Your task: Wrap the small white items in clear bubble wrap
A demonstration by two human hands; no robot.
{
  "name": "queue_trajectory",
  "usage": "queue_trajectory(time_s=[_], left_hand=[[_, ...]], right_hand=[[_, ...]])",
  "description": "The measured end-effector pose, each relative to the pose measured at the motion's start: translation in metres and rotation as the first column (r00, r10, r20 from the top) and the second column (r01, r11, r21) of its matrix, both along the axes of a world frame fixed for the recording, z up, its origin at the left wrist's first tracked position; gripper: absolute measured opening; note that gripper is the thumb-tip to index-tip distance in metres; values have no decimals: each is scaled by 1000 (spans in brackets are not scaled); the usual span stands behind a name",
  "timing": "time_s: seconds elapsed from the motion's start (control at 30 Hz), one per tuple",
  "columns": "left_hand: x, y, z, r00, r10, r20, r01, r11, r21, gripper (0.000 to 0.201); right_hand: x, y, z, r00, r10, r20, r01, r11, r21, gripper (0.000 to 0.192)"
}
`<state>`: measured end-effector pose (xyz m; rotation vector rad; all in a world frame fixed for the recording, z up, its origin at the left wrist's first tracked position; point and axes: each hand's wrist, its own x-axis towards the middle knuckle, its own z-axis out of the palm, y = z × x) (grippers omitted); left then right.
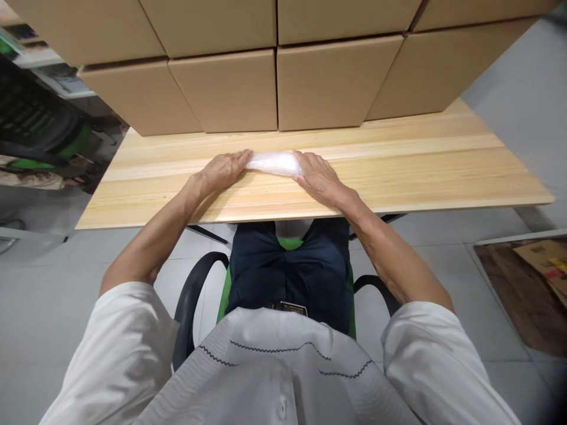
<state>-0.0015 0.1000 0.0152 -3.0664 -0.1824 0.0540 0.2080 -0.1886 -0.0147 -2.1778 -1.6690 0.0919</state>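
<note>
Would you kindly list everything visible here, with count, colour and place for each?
bundle: one, translucent white, on the table between the two hands
table: one, light wood, in front of the seated person
cardboard boxes: at least eight, brown, stacked along the table's far side
chair: one, green seat with black armrests, under the person
flattened cardboard: brown, on the floor at right
left hand: palm down on the bundle's left end
right hand: palm down on the bundle's right end

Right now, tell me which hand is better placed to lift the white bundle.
Probably the right hand: its fingers lie over the end of the white bundle, while the left hand only touches the other end.
</note>
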Motion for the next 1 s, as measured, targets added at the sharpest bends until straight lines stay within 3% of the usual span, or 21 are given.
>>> queue_trajectory(time_s=[0.4, 0.5, 0.7, 0.83, 1.0], left_hand=[[-1, -9, 10, 991, 7, -136, 5, 996, 87, 74], [-5, -4, 8, 991, 29, -127, -27, 999, 21, 79], [-20, 16, 2, 998, 44, 43, -36, 985, -169, 82], [-32, 25, 11, 991, 117, 68, -94, 957, -276, 73], [-45, 23, 29, 976, 167, 142, -99, 914, -393, 77]], right_hand=[[-1, 1, 0, 1000, -3, -5, 3, 1000, 13, 79], [-1, 2, -2, 1000, -12, -7, 12, 1000, 19, 80], [-1, 3, -5, 1000, -20, 5, 20, 1000, 13, 80], [-3, 2, -2, 1000, -19, 10, 19, 1000, -4, 80], [-3, 2, -1, 1000, -23, 6, 23, 1000, 0, 81]])
